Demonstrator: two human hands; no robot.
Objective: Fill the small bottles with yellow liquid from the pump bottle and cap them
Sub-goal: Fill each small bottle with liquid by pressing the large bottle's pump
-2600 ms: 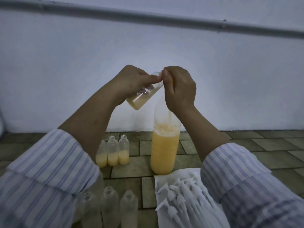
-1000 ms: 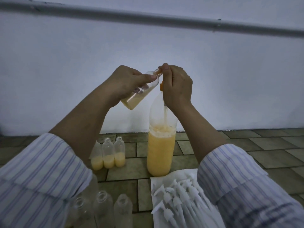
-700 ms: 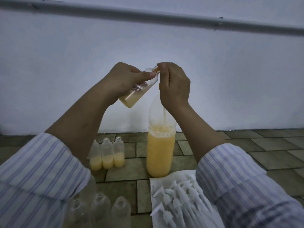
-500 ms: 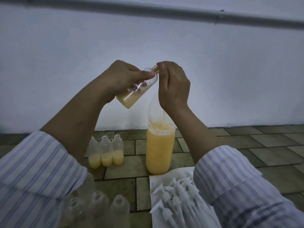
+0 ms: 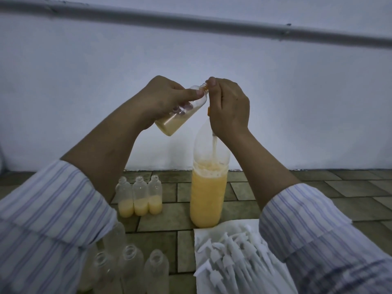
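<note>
Pump head hidden under right hand (image 5: 230, 109), left hand (image 5: 163, 100) – tilted small bottle (image 5: 180, 115).

wall (image 5: 84, 92): pale, behind the hands | pipe (image 5: 191, 21): grey, running across the wall above the hands | floor (image 5: 350, 187): greenish-brown tiles below the hands

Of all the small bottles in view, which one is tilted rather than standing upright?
The small bottle held in the left hand, raised with its neck against the pump bottle top; every other small bottle stands upright on the tiled floor.
</note>
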